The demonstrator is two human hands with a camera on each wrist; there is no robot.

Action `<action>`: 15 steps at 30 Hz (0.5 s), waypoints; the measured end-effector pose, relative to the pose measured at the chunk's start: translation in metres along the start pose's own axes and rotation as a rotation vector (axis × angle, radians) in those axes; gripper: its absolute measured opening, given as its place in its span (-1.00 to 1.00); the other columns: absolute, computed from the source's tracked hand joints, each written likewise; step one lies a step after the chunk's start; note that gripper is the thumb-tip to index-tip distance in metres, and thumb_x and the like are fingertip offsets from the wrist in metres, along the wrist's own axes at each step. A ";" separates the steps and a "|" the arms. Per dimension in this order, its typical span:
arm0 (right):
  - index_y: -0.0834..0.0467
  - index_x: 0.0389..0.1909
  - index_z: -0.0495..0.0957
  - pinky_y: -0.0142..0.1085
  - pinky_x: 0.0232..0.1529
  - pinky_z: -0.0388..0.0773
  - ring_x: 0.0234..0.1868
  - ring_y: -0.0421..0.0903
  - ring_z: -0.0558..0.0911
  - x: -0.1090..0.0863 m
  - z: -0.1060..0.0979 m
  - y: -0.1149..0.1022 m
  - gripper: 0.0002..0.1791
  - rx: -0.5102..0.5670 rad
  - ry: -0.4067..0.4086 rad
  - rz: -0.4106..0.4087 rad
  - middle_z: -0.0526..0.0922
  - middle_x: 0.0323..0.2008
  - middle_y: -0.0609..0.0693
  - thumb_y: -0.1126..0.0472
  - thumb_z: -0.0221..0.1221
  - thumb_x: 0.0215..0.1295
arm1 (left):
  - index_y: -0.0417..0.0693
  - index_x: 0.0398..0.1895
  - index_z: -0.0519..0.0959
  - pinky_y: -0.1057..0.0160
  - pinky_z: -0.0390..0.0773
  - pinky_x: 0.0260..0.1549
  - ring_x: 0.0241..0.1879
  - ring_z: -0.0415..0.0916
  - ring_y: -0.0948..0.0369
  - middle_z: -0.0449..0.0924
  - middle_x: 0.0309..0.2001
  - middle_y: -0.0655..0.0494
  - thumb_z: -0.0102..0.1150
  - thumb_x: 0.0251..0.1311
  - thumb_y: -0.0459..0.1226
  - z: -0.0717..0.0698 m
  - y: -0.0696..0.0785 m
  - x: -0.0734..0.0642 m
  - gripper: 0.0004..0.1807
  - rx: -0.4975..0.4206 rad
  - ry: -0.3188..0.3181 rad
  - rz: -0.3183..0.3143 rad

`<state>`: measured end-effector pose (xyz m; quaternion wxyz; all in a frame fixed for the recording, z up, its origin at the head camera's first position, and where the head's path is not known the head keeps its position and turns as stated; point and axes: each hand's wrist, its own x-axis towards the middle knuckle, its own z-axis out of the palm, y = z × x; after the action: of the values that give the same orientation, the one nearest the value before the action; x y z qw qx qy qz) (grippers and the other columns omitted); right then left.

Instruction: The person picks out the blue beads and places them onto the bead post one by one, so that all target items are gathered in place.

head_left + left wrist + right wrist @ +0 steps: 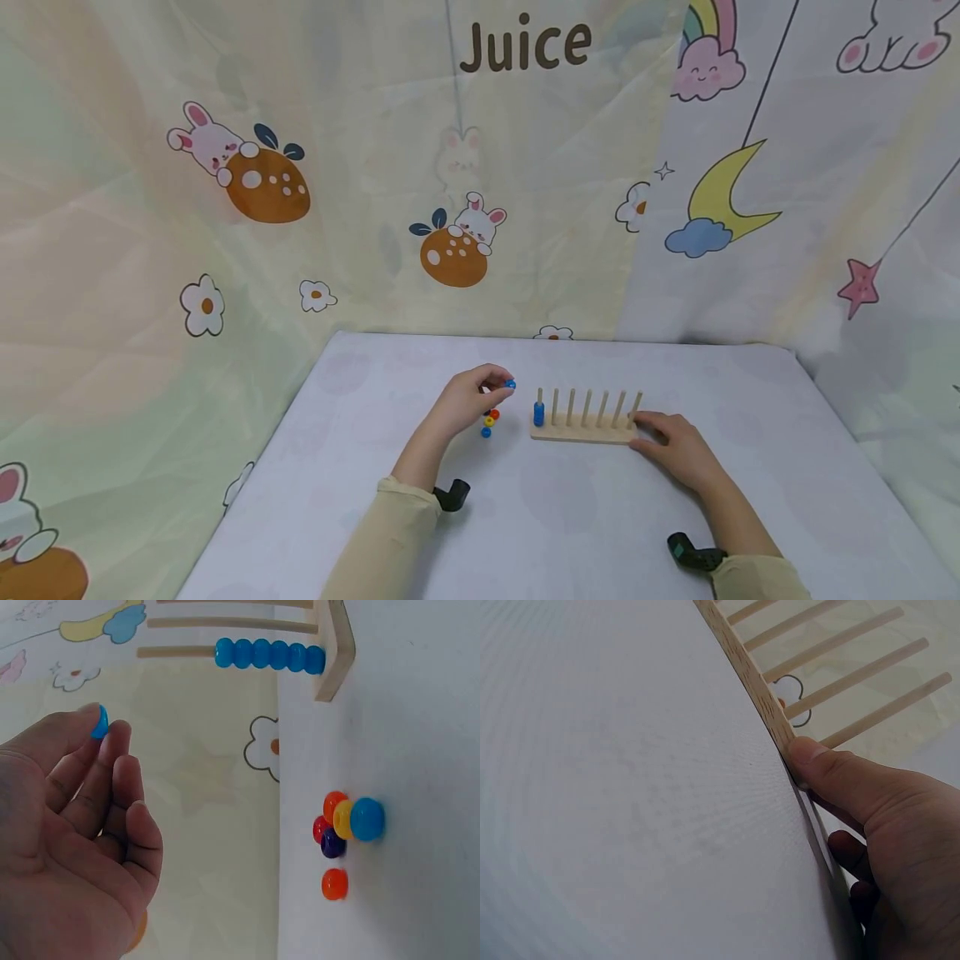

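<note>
My left hand (468, 402) pinches a blue bead (510, 384) between thumb and forefinger, held up left of a wooden peg rack (581, 431). Several upright pegs stand along the rack's base. In the left wrist view, a row of stacked blue beads (261, 654) fills the lower part of the end peg; the neighbouring pegs that show are bare. My right hand (675, 446) grips the right end of the base, its thumb (810, 752) on the near edge and its fingers partly hidden behind.
Loose beads lie on the white table (570, 508) below the left hand: a blue bead (367, 819), a yellow bead (343, 819), a dark purple bead (333, 843), an orange bead (334, 884) and others. A printed curtain (360, 167) hangs behind the table's far edge.
</note>
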<state>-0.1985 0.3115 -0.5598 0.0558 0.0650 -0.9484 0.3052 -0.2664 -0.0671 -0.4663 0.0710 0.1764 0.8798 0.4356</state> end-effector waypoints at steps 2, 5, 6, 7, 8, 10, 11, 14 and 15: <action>0.10 0.25 0.51 0.27 0.18 0.30 0.21 0.26 0.45 0.000 0.000 0.000 -0.37 0.000 -0.001 0.004 0.54 0.25 0.20 -0.14 0.30 0.23 | 0.37 -0.05 0.59 0.26 0.56 -0.25 -0.15 0.48 0.20 0.60 -0.18 0.35 0.27 0.25 0.04 0.003 0.003 0.003 -0.77 -0.011 -0.005 -0.002; 0.11 0.25 0.51 0.27 0.18 0.30 0.20 0.27 0.45 0.000 -0.002 0.000 -0.36 -0.001 -0.004 0.002 0.54 0.25 0.20 -0.13 0.30 0.23 | 0.38 -0.04 0.60 0.27 0.56 -0.22 -0.13 0.48 0.21 0.61 -0.17 0.35 0.27 0.25 0.04 0.007 0.008 0.008 -0.77 -0.016 -0.008 0.008; 0.11 0.25 0.51 0.27 0.18 0.30 0.21 0.27 0.45 0.000 -0.002 0.000 -0.37 -0.001 -0.004 0.002 0.54 0.25 0.20 -0.12 0.30 0.23 | 0.38 -0.04 0.60 0.27 0.55 -0.21 -0.12 0.48 0.22 0.60 -0.17 0.36 0.27 0.25 0.04 0.008 0.009 0.009 -0.76 -0.015 -0.008 0.012; 0.12 0.25 0.51 0.27 0.18 0.30 0.20 0.27 0.45 0.000 -0.002 -0.001 -0.37 0.000 -0.004 0.000 0.54 0.25 0.20 -0.12 0.30 0.23 | 0.39 -0.03 0.60 0.27 0.55 -0.21 -0.12 0.48 0.22 0.61 -0.17 0.36 0.26 0.25 0.04 0.009 0.011 0.010 -0.76 -0.016 -0.012 0.015; 0.12 0.25 0.51 0.27 0.17 0.30 0.20 0.27 0.45 0.000 -0.002 -0.001 -0.36 0.000 -0.005 -0.001 0.54 0.24 0.20 -0.12 0.31 0.23 | 0.39 -0.03 0.60 0.27 0.55 -0.20 -0.12 0.47 0.23 0.61 -0.17 0.37 0.26 0.26 0.04 0.010 0.012 0.012 -0.76 -0.014 -0.015 0.018; 0.12 0.24 0.51 0.27 0.18 0.30 0.20 0.27 0.45 0.000 -0.003 -0.001 -0.37 -0.001 -0.004 -0.002 0.55 0.24 0.20 -0.11 0.31 0.23 | 0.38 -0.02 0.61 0.28 0.55 -0.20 -0.12 0.47 0.24 0.61 -0.17 0.37 0.26 0.27 0.03 0.013 0.015 0.014 -0.76 -0.010 -0.020 0.031; 0.12 0.24 0.51 0.27 0.18 0.30 0.21 0.27 0.45 0.000 -0.003 -0.001 -0.37 -0.001 -0.004 -0.001 0.55 0.24 0.20 -0.11 0.31 0.23 | 0.37 -0.02 0.61 0.27 0.55 -0.19 -0.12 0.47 0.25 0.60 -0.18 0.38 0.25 0.27 0.03 0.014 0.016 0.015 -0.76 -0.006 -0.021 0.037; 0.11 0.25 0.51 0.27 0.19 0.30 0.21 0.27 0.45 -0.001 -0.003 -0.001 -0.37 0.007 -0.002 0.000 0.54 0.24 0.20 -0.11 0.31 0.23 | 0.35 -0.03 0.62 0.27 0.54 -0.18 -0.13 0.48 0.26 0.60 -0.20 0.38 0.24 0.28 0.02 0.020 0.017 0.017 -0.78 0.004 -0.023 0.049; 0.11 0.25 0.51 0.27 0.19 0.30 0.21 0.26 0.45 -0.001 -0.002 0.000 -0.38 0.009 0.000 0.000 0.54 0.24 0.20 -0.10 0.31 0.23 | 0.35 -0.03 0.62 0.27 0.54 -0.18 -0.13 0.48 0.27 0.60 -0.20 0.38 0.24 0.29 0.01 0.022 0.018 0.017 -0.78 0.009 -0.024 0.053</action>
<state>-0.1973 0.3127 -0.5577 0.0553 0.0652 -0.9470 0.3096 -0.2719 -0.0348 -0.4648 0.0693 0.2050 0.8760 0.4310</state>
